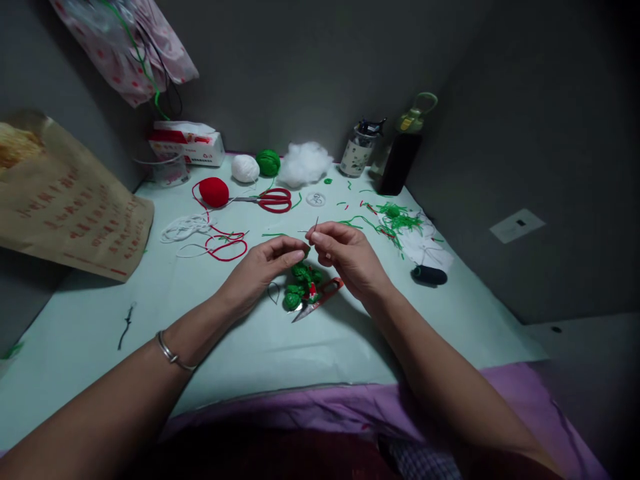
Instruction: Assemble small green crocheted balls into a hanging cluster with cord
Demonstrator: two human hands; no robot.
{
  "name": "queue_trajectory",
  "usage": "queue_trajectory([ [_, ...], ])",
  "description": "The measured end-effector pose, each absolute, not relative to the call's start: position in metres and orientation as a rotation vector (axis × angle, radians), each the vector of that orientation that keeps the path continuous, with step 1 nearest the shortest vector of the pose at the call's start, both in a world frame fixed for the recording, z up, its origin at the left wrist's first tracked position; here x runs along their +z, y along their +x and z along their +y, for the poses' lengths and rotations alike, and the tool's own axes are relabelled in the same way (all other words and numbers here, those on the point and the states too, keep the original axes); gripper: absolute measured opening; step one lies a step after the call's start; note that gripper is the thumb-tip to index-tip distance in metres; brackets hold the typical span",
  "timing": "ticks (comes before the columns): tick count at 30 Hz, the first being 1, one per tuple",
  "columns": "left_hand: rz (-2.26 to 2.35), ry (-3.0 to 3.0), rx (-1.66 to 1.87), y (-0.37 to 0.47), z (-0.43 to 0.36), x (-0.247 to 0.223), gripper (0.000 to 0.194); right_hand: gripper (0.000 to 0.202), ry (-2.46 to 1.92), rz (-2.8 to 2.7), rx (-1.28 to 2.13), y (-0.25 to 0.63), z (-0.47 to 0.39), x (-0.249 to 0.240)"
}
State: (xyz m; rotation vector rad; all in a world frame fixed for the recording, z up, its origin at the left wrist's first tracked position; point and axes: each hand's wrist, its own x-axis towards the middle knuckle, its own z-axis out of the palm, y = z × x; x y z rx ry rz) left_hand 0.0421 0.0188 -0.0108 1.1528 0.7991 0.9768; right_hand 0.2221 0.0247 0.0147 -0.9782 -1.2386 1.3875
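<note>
My left hand [265, 267] is closed, with thumb and fingers pinching a small green piece [307, 252] that looks like knitted or crocheted yarn; most of it is hidden. Close beside it, my right hand [350, 257] pinches a thin needle [316, 223] that sticks up past the fingertips. Below both hands lies a bunch of green yarn pieces [293, 301] with a bit of red and white among them. Partly under that bunch are small orange-handled scissors [330, 288], their blade pointing toward me to the left.
Red-handled scissors [275, 200], a red yarn ball [214, 192], a white ball [245, 169], a green ball [269, 162] and white stuffing [306, 165] sit farther back. Green yarn scraps [400, 219] lie right, near a dark cylinder [430, 275]. A paper bag [75, 200] stands left.
</note>
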Motion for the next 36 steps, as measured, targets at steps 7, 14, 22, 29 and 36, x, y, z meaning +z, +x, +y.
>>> queue_trajectory([
  [7, 0.811, 1.092, 0.972, 0.041, 0.019, -0.01, 0.013, 0.017, -0.95, -1.295, 1.399, 0.221, 0.025, 0.009],
  [14, 0.807, 1.133, 0.916, 0.04, 0.018, -0.006, 0.016, 0.017, -0.966, -1.318, 1.375, 0.221, 0.024, 0.009],
  [22, 0.768, 1.001, 0.938, 0.039, 0.019, -0.001, 0.011, 0.016, -0.918, -1.362, 1.413, 0.222, 0.024, 0.01],
  [29, 0.739, 0.996, 0.957, 0.035, 0.02, 0.001, 0.008, 0.018, -0.899, -1.323, 1.493, 0.224, 0.025, 0.01],
  [36, 0.713, 1.225, 0.914, 0.034, 0.022, -0.003, 0.016, 0.021, -0.924, -1.335, 1.683, 0.223, 0.022, 0.01],
])
